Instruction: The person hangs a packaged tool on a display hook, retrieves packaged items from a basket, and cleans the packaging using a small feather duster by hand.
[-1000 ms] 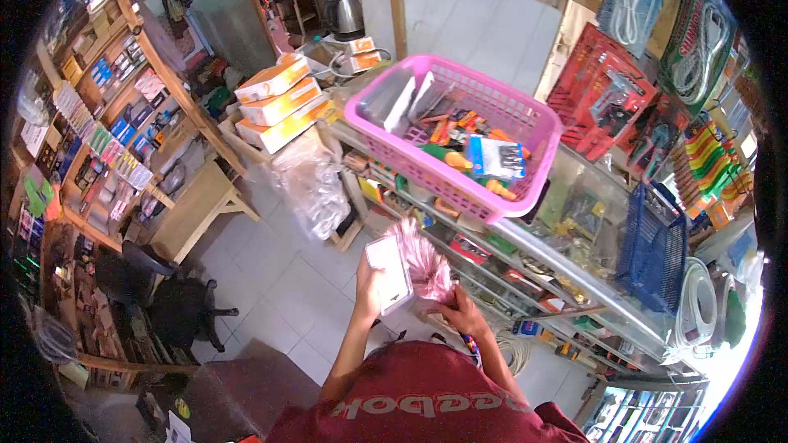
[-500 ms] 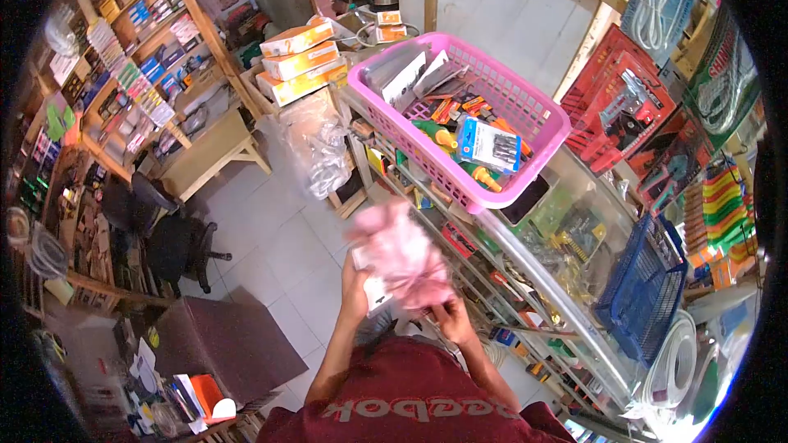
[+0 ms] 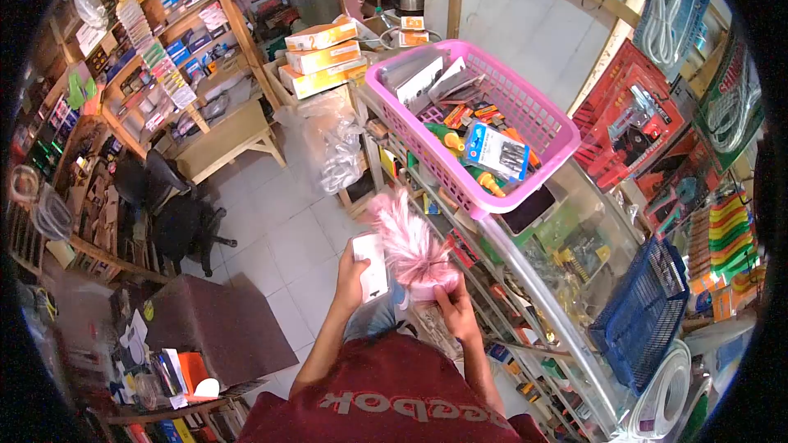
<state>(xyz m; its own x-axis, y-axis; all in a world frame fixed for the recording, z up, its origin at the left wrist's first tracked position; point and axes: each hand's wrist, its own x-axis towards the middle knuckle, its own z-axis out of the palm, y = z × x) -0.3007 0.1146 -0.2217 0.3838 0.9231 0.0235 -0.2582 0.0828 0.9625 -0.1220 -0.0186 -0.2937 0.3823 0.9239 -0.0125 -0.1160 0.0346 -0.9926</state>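
My left hand point(image 3: 351, 280) is closed around a flat white box-like item point(image 3: 370, 267), thumb over its face. My right hand point(image 3: 453, 305) grips the base of a fluffy pink duster point(image 3: 410, 244), whose fibres point up and to the left. The two items are side by side in front of my chest. Above them, a pink plastic basket point(image 3: 427, 146) rests on the glass counter, holding a blue-and-white packet point(image 3: 497, 151) and several small packaged goods.
The glass counter point(image 3: 542, 295) runs diagonally along the right, with a blue basket point(image 3: 640, 312) on it. Orange-and-white boxes point(image 3: 324, 57) are stacked beyond. A black chair point(image 3: 185, 221) and brown-topped table point(image 3: 217, 328) stand left. Hanging packaged tools point(image 3: 628, 119) are upper right.
The view has swung to the right. The duster passed in front of the white item, blurred, and is now beside it again. Both items are still held.
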